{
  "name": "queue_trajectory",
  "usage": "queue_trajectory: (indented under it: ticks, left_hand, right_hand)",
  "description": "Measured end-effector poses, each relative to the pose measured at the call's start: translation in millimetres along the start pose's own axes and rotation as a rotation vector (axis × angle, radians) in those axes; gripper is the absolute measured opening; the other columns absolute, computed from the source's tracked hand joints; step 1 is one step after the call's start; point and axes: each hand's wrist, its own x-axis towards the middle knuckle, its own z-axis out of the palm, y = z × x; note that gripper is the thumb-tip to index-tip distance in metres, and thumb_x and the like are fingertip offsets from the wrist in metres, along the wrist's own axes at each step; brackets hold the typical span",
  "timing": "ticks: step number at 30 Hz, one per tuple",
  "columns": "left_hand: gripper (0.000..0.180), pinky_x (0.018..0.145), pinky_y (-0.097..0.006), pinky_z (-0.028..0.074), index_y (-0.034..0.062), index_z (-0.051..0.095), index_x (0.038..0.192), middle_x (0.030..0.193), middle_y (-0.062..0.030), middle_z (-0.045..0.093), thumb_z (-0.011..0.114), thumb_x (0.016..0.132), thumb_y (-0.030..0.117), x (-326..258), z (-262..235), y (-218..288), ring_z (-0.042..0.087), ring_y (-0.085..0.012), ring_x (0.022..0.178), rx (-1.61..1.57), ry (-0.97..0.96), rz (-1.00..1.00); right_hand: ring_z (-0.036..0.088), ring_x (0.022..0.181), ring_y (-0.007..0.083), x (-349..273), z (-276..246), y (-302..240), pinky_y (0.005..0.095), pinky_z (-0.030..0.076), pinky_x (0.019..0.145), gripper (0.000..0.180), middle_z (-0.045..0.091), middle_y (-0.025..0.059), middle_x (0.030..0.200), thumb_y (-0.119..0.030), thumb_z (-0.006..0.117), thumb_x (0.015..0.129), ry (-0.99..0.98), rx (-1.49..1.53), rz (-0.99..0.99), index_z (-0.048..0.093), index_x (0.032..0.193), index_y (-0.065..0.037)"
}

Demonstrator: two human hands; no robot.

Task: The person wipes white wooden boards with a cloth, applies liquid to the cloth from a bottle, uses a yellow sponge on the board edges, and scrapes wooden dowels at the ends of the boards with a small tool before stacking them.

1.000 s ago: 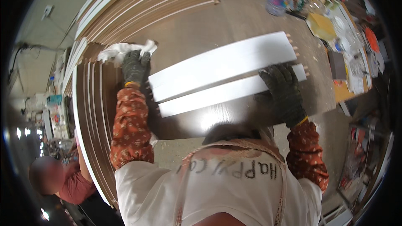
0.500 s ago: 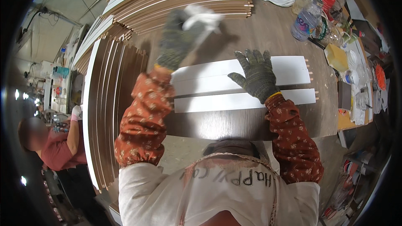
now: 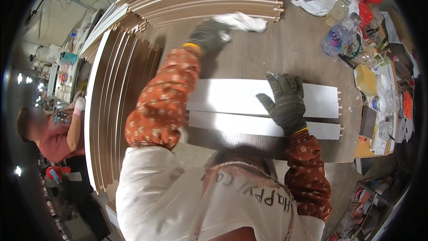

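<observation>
My left hand (image 3: 211,36), in a dark green knitted glove, is at the far side of the table, closed on a crumpled white cloth (image 3: 244,22). The glove is slightly blurred. Part of the cloth spreads out to the right of it, and a bit shows by the fingertips. My right hand (image 3: 285,100), gloved alike, lies flat with fingers spread on a wide white board (image 3: 229,97). Its heel reaches over a narrower white board (image 3: 249,126) lying parallel, nearer me. Short wooden pegs stick out of the boards' right ends.
Stacked brown and white boards (image 3: 209,4) with pegged ends lie at the back; more boards (image 3: 120,107) stand at the left. Plastic bottles (image 3: 337,38), a yellow sponge (image 3: 365,79) and red items crowd the right. Another person (image 3: 62,136) is at the far left.
My left hand has moved right and the cloth now stretches further right. My right hand stays spread on the wide board. The view has shifted, so the boards sit lower in it.
</observation>
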Motion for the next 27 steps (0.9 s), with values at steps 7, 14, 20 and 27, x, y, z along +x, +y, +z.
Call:
queue_trajectory:
  ticks: [7, 14, 20, 27]
  left_hand:
    - [0.028, 0.081, -0.035, 0.052, 0.013, 0.07, 0.105, 0.099, -0.0144, 0.069, 0.059, 0.08, 0.02, -162, -74, 2, 0.066, -0.03, 0.086, -0.163, -0.378, -0.793]
    - [0.039, 0.061, -0.025, 0.052, 0.0122, 0.064, 0.116, 0.088, -0.0052, 0.069, 0.052, 0.082, -0.002, -219, -135, 16, 0.062, -0.0112, 0.07, -0.683, -0.253, -0.798]
    - [0.039, 0.076, -0.037, 0.051, 0.0135, 0.063, 0.116, 0.098, -0.0146, 0.064, 0.062, 0.078, 0.008, -135, -88, -31, 0.063, -0.0305, 0.087, 0.058, 0.135, -0.471]
    - [0.035, 0.084, -0.039, 0.049, 0.0144, 0.063, 0.112, 0.11, -0.0132, 0.06, 0.066, 0.077, 0.011, -245, -70, 37, 0.061, -0.0333, 0.096, 0.016, 0.005, -0.698]
  right_hand:
    - [0.046, 0.11, 0.0332, 1, -13, 0, 0.0536, 0.028, 0.105, 0.076, 0.051, 0.0147, 0.119, -0.058, 0.07, 0.069, -0.045, 0.062, -0.077, 0.055, 0.123, -0.005]
    - [0.02, 0.132, 0.0519, 3, -53, -1, 0.0633, 0.014, 0.109, 0.111, 0.024, 0.0314, 0.143, -0.064, 0.079, 0.049, -0.607, 0.111, -0.225, 0.041, 0.14, -0.014]
    - [0.014, 0.136, 0.0517, 10, -58, -9, 0.059, 0.01, 0.112, 0.115, 0.017, 0.0327, 0.147, -0.059, 0.081, 0.05, -0.754, 0.008, -0.196, 0.031, 0.146, -0.02]
    - [0.016, 0.138, 0.0479, 5, -52, -6, 0.0555, 0.01, 0.114, 0.118, 0.018, 0.0289, 0.149, -0.063, 0.08, 0.047, -0.747, -0.029, -0.223, 0.031, 0.146, -0.021]
